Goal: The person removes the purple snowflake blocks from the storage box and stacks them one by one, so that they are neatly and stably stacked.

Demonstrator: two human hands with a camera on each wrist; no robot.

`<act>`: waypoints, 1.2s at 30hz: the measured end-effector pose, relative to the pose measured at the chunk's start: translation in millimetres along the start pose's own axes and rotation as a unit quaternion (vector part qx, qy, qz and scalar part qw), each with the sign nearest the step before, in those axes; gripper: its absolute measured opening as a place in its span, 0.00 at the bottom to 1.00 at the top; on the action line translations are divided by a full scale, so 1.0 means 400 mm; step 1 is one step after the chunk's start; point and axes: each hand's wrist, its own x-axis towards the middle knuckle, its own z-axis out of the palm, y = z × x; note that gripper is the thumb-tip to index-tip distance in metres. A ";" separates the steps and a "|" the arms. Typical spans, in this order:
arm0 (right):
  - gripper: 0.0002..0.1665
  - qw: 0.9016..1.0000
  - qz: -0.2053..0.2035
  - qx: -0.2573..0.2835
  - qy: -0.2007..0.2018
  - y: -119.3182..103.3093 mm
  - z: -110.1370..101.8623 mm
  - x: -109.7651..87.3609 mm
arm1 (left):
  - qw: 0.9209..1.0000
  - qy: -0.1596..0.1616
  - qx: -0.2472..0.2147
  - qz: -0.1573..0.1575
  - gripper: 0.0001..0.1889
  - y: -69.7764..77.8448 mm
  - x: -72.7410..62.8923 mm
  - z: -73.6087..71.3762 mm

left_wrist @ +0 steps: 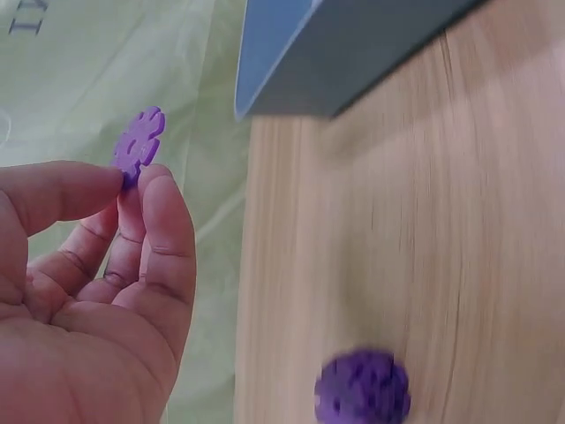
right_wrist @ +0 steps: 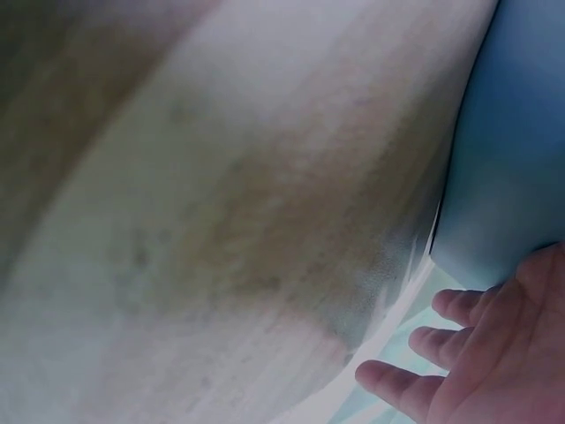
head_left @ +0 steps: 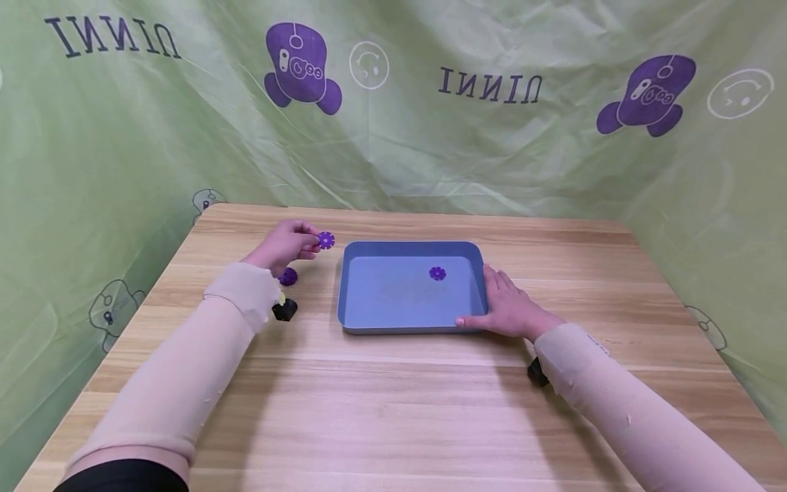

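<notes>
My left hand (head_left: 287, 244) pinches a purple interlocking snowflake disc (head_left: 326, 240) between thumb and forefinger, above the table just left of the tray. In the left wrist view the disc (left_wrist: 139, 146) is tilted, its notched rim facing up and away from the fingertips. A similar purple disc (head_left: 437, 273) lies inside the shallow blue tray (head_left: 387, 330), toward its right side. My right hand (head_left: 513, 307) rests against the tray's right front corner, thumb along the front rim and the other fingers extended along the right side.
A purple ball of joined discs (left_wrist: 363, 389) sits on the wooden table (head_left: 381, 403), left of the tray and near my left wrist. Black devices (head_left: 285, 310) show at both wrists. A green printed curtain (head_left: 393, 157) hangs behind the table and along its sides.
</notes>
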 end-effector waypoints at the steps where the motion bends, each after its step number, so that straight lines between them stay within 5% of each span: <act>1: 0.78 1.000 0.000 0.000 0.000 0.000 0.000 0.000 | 1.000 0.003 0.001 -0.002 0.04 -0.002 -0.004 -0.010; 9: 0.78 1.000 -0.004 0.003 0.000 -0.001 0.001 0.000 | 0.999 0.036 0.014 -0.024 0.07 -0.036 -0.044 -0.083; 17: 0.78 1.000 -0.002 0.004 -0.001 0.002 0.002 0.002 | 0.999 0.032 0.004 -0.032 0.06 -0.078 -0.060 -0.135; 36: 0.78 1.000 -0.005 0.004 0.002 0.005 0.004 0.003 | 0.997 -0.013 0.033 -0.072 0.09 -0.118 -0.081 -0.165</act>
